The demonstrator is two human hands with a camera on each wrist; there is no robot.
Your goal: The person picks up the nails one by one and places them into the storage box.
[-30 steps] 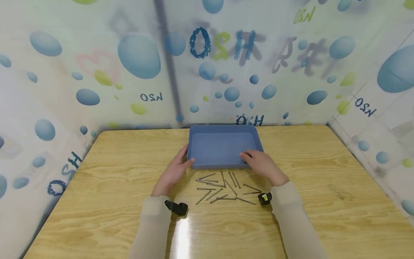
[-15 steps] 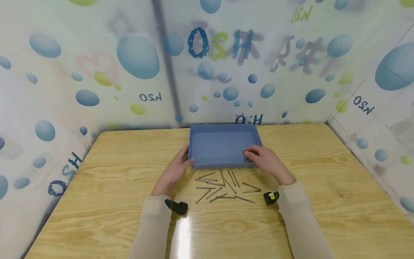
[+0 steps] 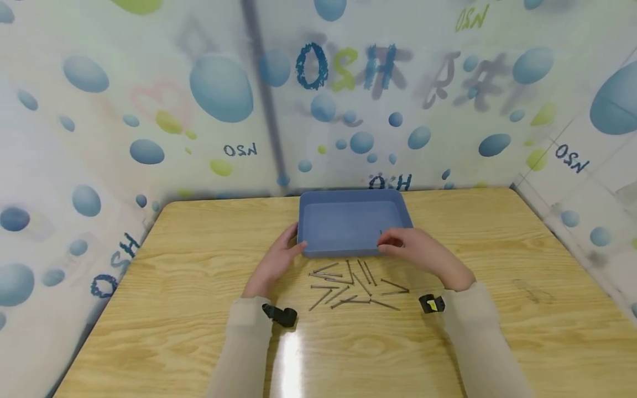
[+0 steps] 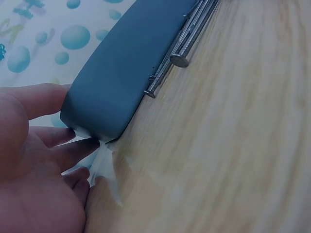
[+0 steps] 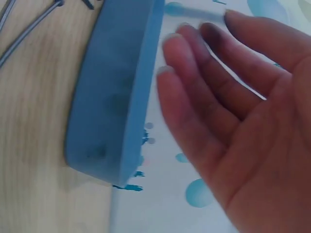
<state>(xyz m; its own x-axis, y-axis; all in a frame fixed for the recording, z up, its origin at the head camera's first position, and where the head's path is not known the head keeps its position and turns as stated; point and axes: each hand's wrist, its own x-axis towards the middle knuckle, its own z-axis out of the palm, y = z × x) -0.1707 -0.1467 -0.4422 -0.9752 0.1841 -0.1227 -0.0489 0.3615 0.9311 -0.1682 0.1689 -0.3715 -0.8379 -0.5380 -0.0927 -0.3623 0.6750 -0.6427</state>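
A shallow blue tray [image 3: 343, 221] stands near the far side of the table. My left hand [image 3: 275, 264] holds its near left corner, thumb over the rim and fingers against the outer side. My right hand [image 3: 423, 251] is over the tray's near right part. Its fingers [image 5: 182, 92] are loosely bent in the right wrist view, with nothing clearly seen between them. A small dark bit [image 3: 381, 232], perhaps a nail end, shows by the fingertips in the head view. Several nails [image 3: 343, 287] lie scattered in front of the tray.
The wooden table [image 3: 199, 243] reaches a patterned wall [image 3: 239, 171] right behind the tray. A black wrist camera [image 3: 281, 316] sits on the left wrist and another wrist camera [image 3: 431, 303] on the right.
My right hand has shifted a little to the right, and its fingers have loosened from a closer pinch. The left hand stays at the tray corner. The head view has turned slightly.
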